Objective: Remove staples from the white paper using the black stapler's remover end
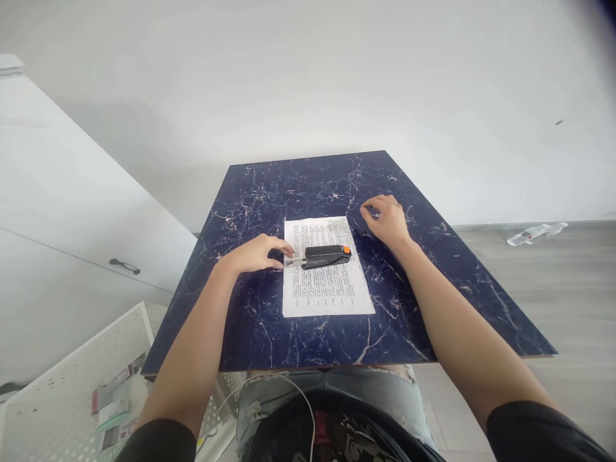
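A black stapler with an orange piece at its right end lies across a printed sheet of paper. Its silver metal end points left, toward my left hand. That hand is open, with thumb and fingers apart at the paper's left edge, close by the metal end. Whether the fingertips touch it I cannot tell. My right hand is beyond the paper's upper right corner, its thumb and forefinger curled together in a pinch. Anything between those fingertips is too small to make out.
The paper lies on a dark blue marble-patterned table. A white perforated basket holding packets stands at lower left, beside a white cabinet. On the floor at right lies a clear plastic bottle. A white cable crosses my lap.
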Demonstrator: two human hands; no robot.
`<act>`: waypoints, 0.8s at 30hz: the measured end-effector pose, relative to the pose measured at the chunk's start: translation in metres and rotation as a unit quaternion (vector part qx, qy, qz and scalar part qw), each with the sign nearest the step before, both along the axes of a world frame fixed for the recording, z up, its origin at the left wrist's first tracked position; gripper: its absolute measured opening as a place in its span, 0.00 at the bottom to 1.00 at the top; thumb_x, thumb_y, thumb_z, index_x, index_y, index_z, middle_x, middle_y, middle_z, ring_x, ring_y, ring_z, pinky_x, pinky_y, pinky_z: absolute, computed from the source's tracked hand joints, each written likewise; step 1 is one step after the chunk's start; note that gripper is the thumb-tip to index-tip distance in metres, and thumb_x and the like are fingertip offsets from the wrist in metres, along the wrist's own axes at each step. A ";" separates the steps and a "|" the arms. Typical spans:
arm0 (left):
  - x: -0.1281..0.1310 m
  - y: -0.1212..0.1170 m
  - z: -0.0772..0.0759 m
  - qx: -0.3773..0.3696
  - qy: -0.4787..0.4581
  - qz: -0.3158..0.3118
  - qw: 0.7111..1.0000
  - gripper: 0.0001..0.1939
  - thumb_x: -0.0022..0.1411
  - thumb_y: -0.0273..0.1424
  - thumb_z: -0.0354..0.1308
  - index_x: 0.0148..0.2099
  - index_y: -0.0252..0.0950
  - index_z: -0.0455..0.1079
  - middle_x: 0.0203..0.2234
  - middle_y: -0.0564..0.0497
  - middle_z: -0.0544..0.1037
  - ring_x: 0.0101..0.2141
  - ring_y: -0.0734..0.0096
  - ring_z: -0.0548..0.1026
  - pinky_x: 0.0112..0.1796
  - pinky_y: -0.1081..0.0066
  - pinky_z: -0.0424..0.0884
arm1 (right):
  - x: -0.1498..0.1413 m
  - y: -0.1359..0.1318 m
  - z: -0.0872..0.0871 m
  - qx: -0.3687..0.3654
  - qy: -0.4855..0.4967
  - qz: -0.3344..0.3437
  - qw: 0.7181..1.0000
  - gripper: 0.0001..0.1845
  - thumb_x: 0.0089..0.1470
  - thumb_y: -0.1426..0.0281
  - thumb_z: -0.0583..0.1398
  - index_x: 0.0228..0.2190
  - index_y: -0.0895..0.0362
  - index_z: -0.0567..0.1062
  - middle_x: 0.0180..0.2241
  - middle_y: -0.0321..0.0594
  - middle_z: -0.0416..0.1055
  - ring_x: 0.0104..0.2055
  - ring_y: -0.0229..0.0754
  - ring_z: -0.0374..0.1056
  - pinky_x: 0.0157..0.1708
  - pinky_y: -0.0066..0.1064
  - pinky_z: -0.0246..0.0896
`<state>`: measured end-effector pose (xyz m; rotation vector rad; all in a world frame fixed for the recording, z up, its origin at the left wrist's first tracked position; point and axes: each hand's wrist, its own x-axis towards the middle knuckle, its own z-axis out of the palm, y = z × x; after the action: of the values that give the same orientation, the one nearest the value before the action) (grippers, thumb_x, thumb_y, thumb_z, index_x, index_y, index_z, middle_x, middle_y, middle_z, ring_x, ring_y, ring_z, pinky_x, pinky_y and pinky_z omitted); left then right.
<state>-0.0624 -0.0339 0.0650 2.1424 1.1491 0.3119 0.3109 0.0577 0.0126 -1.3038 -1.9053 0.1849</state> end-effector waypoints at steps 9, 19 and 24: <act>-0.001 0.012 -0.022 0.075 0.048 0.000 0.996 0.19 0.54 0.31 0.70 0.49 0.50 0.81 0.41 0.50 0.84 0.47 0.55 0.79 0.54 0.55 0.71 | -0.050 -0.041 0.018 -0.202 -0.027 0.441 0.874 0.24 0.56 0.50 0.67 0.48 0.51 0.79 0.43 0.41 0.79 0.40 0.47 0.72 0.38 0.38 0.65; -0.004 0.012 -0.017 0.082 0.062 -0.032 0.994 0.13 0.59 0.35 0.68 0.48 0.48 0.81 0.44 0.50 0.84 0.45 0.60 0.79 0.48 0.61 0.72 | -0.056 -0.044 0.012 -0.181 -0.099 0.408 0.889 0.13 0.57 0.61 0.66 0.42 0.53 0.78 0.39 0.40 0.77 0.37 0.44 0.70 0.38 0.38 0.63; 0.012 0.012 -0.026 0.199 0.111 -0.056 0.972 0.08 0.65 0.38 0.65 0.42 0.40 0.80 0.36 0.50 0.84 0.37 0.63 0.79 0.46 0.60 0.69 | -0.057 -0.046 0.014 -0.186 -0.108 0.395 0.893 0.12 0.56 0.62 0.66 0.41 0.53 0.79 0.40 0.40 0.78 0.37 0.43 0.71 0.38 0.35 0.62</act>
<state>-0.0504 -0.0218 0.0392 2.6387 1.1557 0.2742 0.2542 0.0112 0.0270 -0.7037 -2.6004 0.8837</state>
